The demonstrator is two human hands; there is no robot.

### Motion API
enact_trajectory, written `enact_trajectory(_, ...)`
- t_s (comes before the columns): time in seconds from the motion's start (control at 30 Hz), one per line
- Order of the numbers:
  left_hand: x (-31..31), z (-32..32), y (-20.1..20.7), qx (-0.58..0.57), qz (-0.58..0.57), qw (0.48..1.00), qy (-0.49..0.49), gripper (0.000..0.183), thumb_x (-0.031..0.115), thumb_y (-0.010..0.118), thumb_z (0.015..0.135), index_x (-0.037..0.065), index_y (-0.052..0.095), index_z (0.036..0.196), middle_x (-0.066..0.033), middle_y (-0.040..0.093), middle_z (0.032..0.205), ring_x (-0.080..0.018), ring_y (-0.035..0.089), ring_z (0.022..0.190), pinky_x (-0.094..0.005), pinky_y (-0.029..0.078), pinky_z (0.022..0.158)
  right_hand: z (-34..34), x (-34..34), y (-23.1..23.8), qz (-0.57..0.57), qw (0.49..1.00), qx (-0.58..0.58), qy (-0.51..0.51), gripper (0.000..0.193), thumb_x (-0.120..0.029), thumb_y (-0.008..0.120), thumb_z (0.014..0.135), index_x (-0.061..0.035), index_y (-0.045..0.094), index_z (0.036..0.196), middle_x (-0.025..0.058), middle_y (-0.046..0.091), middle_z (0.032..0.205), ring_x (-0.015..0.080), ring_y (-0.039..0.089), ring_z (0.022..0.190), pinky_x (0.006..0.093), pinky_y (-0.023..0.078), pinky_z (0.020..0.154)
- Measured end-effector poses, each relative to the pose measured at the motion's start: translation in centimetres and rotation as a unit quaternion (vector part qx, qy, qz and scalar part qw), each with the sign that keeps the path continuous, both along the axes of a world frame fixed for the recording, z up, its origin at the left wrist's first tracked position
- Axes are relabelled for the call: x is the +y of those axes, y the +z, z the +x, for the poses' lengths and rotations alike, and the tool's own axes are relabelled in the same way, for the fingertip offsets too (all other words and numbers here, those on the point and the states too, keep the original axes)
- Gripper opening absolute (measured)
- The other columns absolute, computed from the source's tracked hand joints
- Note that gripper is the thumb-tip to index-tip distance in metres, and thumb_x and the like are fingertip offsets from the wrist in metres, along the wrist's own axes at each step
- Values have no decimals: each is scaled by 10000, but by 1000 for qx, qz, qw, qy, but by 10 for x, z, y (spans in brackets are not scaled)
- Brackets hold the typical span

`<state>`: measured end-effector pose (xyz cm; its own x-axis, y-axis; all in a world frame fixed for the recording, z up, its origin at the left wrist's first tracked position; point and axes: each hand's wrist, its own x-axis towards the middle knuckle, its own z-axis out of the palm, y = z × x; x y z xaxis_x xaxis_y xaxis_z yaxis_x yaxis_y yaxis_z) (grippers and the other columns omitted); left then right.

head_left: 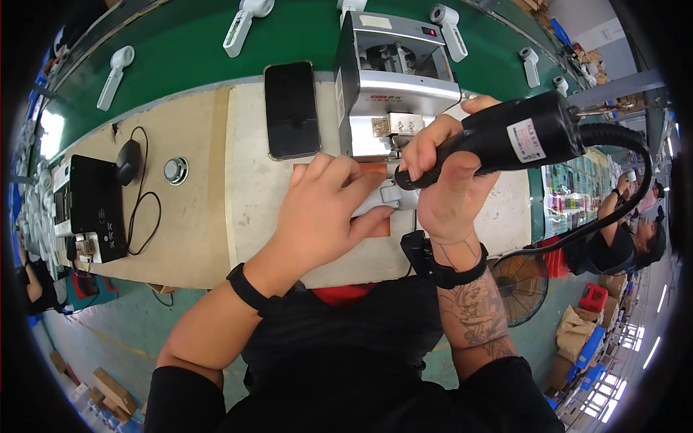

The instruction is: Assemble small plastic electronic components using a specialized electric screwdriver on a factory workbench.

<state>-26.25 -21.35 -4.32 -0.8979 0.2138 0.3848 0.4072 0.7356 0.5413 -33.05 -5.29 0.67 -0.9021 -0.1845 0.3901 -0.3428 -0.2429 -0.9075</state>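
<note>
Hands, two: my left hand (321, 209) presses one smooth white plastic part (382, 198); my right hand (444, 177) grips one black cylindrical power screwdriver (520, 137) over it. Beyond them: one glossy black phone (291, 110), one boxy grey metal machine (393, 79).

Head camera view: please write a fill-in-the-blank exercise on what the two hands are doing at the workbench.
1. The right hand grips a black electric ____ with a thick cable.
2. The left hand presses a white part onto a ____-coloured pad.
3. The dark phone lies ____ up beside the grey machine.
4. White parts ride on a ____ conveyor belt.

Missing words: screwdriver; orange; screen; green
</note>
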Motion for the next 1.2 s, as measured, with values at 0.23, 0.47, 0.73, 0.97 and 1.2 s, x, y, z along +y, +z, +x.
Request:
enact_trajectory(0.23, 2, 2, 1, -10, 3, 1000, 5, 449, 352, 833, 820, 149, 751, 1211, -14, 580, 1007, -245, 558, 952, -395, 428, 826, -4, 3, -1, -14, 1000, -15, 0, 790, -653, 706, 904, -103, 366, 1356, 26, 517, 737, 137, 535, 619, 318, 497, 629)
enact_trajectory(0.47, -1, 4, 3, -2, -1, 1000, -2, 420, 328, 823, 835, 154, 748, 1209, -17, 586, 1010, -243, 561, 945, -390, 426, 833, -30, 3, 31, -111, 988, 100, -45, 616, -423, 644, 1050, -9, 360, 1407, 44, 572, 755, 142, 561, 630, 292, 496, 615)
enact_trajectory(0.73, 3, 4, 1, 2, 5, 1000, 1, 428, 323, 826, 828, 165, 746, 1218, -16, 584, 1006, -240, 561, 941, -382, 421, 831, -37, -3, 6, -86, 991, 98, -38, 594, -339, 687, 1041, 8, 354, 1390, 47, 595, 765, 133, 571, 639, 293, 501, 634)
enact_trajectory(0.97, 2, 4, -1, -1, -8, 1000, 4, 444, 314, 830, 823, 170, 744, 1234, -11, 590, 1009, -237, 560, 949, -383, 423, 830, 0, 10, 13, -122, 992, 23, -25, 630, -396, 662, 1048, -13, 344, 1435, 54, 562, 758, 141, 561, 635, 303, 498, 621)
enact_trajectory(1.2, 7, 5, 1, -9, 1, 1000, 5, 446, 305, 830, 821, 185, 742, 1242, -10, 596, 1010, -241, 561, 948, -387, 431, 842, 22, 21, 12, -87, 995, 30, -40, 777, -540, 680, 996, -18, 320, 1445, 52, 576, 773, 134, 565, 647, 292, 490, 621)
